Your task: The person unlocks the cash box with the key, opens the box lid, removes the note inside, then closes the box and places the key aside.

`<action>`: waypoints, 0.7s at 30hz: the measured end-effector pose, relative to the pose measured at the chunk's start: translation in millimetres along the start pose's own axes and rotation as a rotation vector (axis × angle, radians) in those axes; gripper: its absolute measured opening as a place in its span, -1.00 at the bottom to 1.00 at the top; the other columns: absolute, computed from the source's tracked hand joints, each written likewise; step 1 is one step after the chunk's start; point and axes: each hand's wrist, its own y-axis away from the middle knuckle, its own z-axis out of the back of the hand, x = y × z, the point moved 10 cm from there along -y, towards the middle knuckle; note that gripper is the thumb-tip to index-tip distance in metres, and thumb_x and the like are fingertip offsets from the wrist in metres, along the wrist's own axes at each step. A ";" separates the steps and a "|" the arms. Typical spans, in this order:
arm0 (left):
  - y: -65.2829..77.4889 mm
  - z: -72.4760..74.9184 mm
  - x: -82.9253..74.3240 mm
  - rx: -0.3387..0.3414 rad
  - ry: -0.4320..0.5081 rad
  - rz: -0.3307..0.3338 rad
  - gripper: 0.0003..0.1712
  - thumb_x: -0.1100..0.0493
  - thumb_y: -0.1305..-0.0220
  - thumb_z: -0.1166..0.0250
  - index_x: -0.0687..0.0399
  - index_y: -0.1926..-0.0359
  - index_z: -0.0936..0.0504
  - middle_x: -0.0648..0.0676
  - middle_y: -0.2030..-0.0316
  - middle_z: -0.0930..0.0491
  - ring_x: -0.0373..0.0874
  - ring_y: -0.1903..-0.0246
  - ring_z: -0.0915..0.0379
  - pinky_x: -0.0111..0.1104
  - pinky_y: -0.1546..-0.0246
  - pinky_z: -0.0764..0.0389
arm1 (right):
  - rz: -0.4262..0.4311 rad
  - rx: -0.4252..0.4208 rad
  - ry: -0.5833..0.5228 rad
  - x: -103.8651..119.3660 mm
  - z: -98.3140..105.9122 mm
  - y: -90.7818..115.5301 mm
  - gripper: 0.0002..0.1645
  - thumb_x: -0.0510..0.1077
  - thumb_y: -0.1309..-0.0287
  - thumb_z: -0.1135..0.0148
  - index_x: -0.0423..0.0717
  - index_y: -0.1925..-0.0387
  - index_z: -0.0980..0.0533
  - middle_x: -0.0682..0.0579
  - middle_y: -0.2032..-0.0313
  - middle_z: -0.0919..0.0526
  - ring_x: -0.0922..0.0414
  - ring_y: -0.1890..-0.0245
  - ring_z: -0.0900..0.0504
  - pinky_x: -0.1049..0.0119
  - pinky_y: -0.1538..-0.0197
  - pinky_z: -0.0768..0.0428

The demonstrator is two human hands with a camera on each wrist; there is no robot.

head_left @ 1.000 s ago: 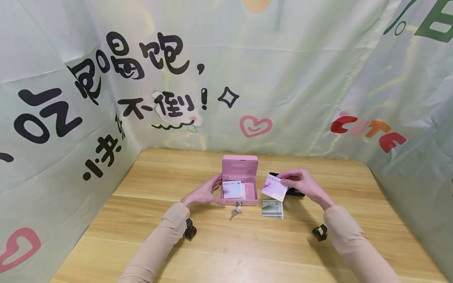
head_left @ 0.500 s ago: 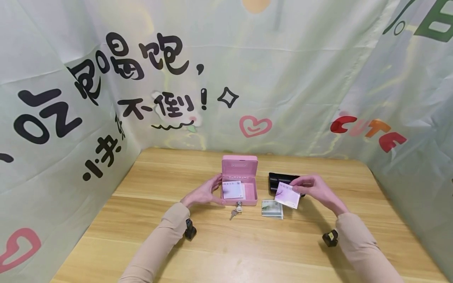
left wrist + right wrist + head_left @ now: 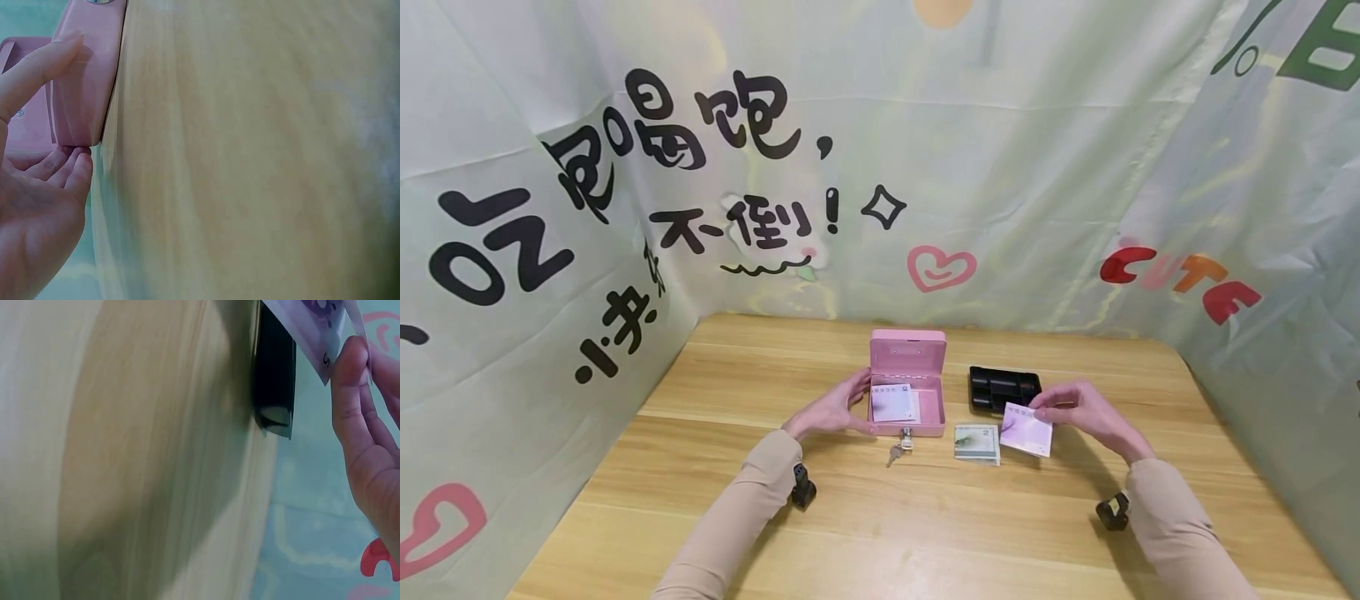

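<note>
The pink cash box (image 3: 907, 428) stands with its lid up. My left hand (image 3: 831, 408) holds it by its left front corner; in the left wrist view the thumb (image 3: 62, 56) lies on the front wall and the fingertips touch the side. Purple banknotes (image 3: 893, 402) lie in the box's left part. Above the table, my right hand (image 3: 1090, 417) pinches a purple folded banknote (image 3: 1027, 430) by its upper right corner. Two layers of it show in the right wrist view. Greenish banknotes (image 3: 976, 442) lie on the table just left of it.
A black wallet-like case (image 3: 1000, 388) lies behind the held banknote. A padlock (image 3: 906, 438) hangs at the box's front, with keys (image 3: 895, 453) on the wooden table (image 3: 880, 533). Printed cloth (image 3: 1037, 208) walls in the back and sides.
My right hand has carried the purple banknote right and toward me, uncovering the black case and coming beside the greenish banknotes. The left hand has stayed on the cash box.
</note>
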 end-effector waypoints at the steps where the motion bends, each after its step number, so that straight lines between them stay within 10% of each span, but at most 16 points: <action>1: 0.2 -0.1 0.1 0.001 -0.002 0.001 0.37 0.38 0.05 -0.52 0.27 -0.59 0.25 0.29 -0.60 0.14 0.22 -0.58 0.11 0.01 -0.63 0.01 | -0.008 0.009 -0.001 -1.9 -0.3 0.4 -0.70 -0.23 -0.26 -0.30 -0.42 0.10 -0.62 0.08 0.26 -0.76 0.37 0.27 -0.65 0.35 0.18 -0.74; 21: 0.9 0.3 -1.3 0.001 0.001 -0.001 0.35 0.40 0.03 -0.50 0.32 -0.58 0.26 0.32 -0.60 0.17 0.25 -0.58 0.12 0.01 -0.63 0.02 | -0.085 0.093 0.041 -21.7 -13.0 -0.9 -0.70 -0.28 -0.15 -0.34 -0.41 0.11 -0.63 -0.30 0.14 -0.74 0.33 0.26 -0.63 0.42 0.20 -0.69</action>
